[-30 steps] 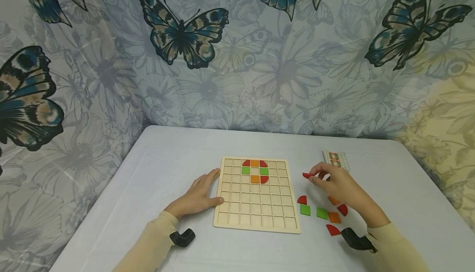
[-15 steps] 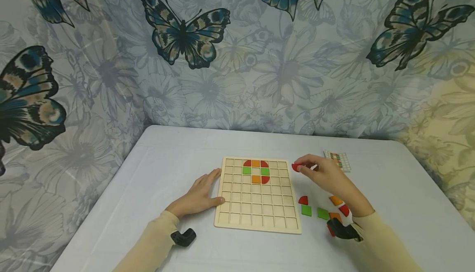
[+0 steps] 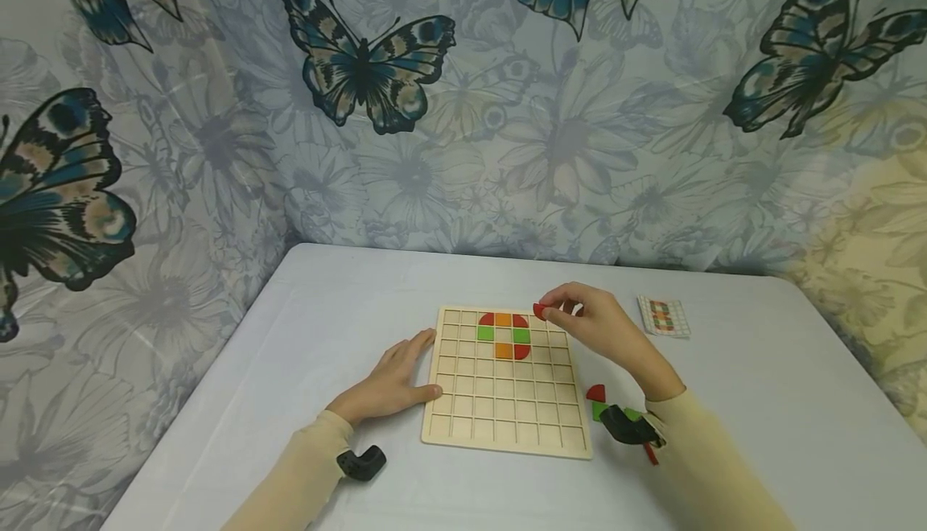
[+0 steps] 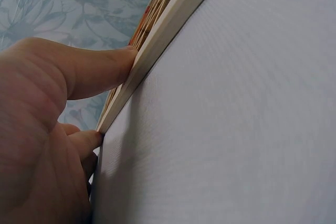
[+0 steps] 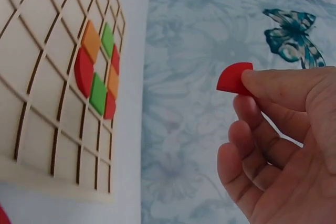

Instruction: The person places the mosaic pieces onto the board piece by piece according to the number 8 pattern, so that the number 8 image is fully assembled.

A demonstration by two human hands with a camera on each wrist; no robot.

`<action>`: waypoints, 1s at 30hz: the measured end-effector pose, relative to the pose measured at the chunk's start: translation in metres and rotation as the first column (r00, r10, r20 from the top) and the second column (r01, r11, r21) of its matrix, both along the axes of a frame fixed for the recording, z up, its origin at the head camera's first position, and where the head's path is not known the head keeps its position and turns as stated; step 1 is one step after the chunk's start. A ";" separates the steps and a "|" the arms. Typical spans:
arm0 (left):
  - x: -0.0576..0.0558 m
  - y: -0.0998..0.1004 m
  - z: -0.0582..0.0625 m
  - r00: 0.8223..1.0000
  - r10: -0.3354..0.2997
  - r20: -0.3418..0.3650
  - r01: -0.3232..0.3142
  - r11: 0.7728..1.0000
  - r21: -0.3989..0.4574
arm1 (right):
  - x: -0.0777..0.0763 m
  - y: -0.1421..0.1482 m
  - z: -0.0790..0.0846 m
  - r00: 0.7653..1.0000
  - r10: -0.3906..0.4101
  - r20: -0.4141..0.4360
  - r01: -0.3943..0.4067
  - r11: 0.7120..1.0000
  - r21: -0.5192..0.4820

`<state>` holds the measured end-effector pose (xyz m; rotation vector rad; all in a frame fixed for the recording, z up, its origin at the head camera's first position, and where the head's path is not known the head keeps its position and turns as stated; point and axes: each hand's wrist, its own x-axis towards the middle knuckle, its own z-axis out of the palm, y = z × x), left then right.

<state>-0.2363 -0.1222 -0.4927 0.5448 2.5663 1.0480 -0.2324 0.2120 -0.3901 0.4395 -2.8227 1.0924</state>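
Note:
A square wooden grid board [image 3: 507,426] lies on the white table. In its upper cells sit several red, orange and green tiles, with a green tile [image 3: 521,335] at the right side and an orange tile [image 3: 504,351] below. My left hand [image 3: 384,382] rests at the board's left edge, thumb on the rim [image 4: 173,22] and fingers extended along it. Thumb and fingertips of my right hand [image 3: 597,330] pinch a red quarter-circle tile [image 5: 233,78], held up over the board's top right corner. The other fingers of that hand are loosely bent.
Right of the board lie loose tiles, among them a red quarter-circle [image 3: 596,393] and a green square [image 3: 599,411]; the right wrist's black device [image 3: 628,426] and sleeve hide others. A printed pattern card [image 3: 663,317] lies at the back right. Butterfly-patterned fabric walls stand behind.
My right hand has carried the red quarter-circle tile leftward and slightly farther back, from beside the pattern card to over the board's corner. The left hand keeps its place at the board.

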 end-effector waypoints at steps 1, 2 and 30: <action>0.000 0.000 0.000 1.000 -0.001 -0.001 0.001 1.000 0.000 | -0.002 -0.003 0.000 1.000 0.009 0.005 -0.009 1.000 -0.008; 0.000 0.000 0.001 1.000 -0.003 -0.002 0.003 1.000 -0.001 | -0.003 -0.006 0.000 1.000 0.018 0.009 -0.017 1.000 -0.016; -0.001 -0.001 0.003 1.000 -0.023 -0.016 0.023 1.000 -0.008 | -0.030 -0.054 -0.024 0.980 0.107 0.165 -0.103 0.994 -0.037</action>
